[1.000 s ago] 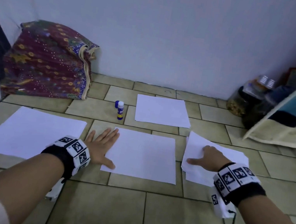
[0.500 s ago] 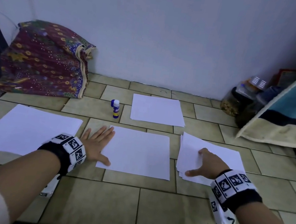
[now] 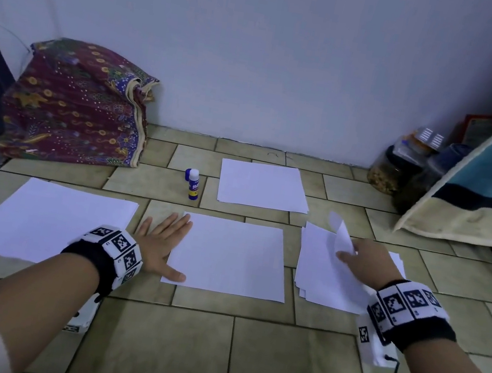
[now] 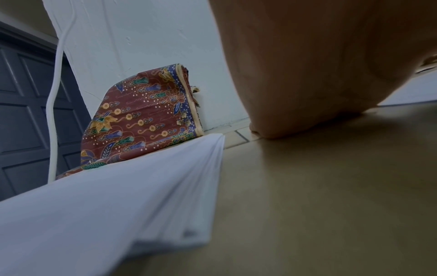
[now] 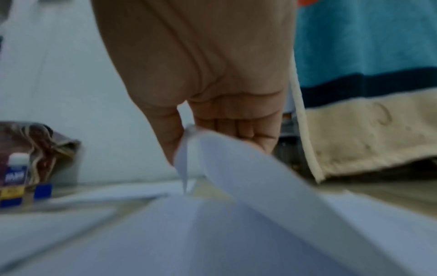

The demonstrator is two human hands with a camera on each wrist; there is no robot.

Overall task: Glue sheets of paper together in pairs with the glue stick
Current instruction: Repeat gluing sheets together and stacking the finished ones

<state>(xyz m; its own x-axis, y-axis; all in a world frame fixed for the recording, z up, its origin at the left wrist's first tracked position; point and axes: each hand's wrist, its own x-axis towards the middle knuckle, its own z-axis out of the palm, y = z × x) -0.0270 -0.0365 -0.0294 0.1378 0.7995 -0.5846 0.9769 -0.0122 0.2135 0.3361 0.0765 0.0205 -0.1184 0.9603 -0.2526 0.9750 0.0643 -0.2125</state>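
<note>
Low centre in the head view, the left hand (image 3: 161,242) presses flat beside the middle sheet (image 3: 228,256) while the right hand (image 3: 366,263) pinches the top sheet (image 3: 341,237) off the right-hand stack (image 3: 323,279), likely bound for the middle sheet, the glue stick (image 3: 193,184) standing uncapped above.

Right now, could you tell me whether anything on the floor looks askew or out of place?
Only the right-hand paper stack looks untidy: its sheets are fanned, edges stepping out at the near corner, and the right hand pinches a top sheet curled upward. The other sheets lie flat, and the glue stick stands upright, its cap beside it.
</note>
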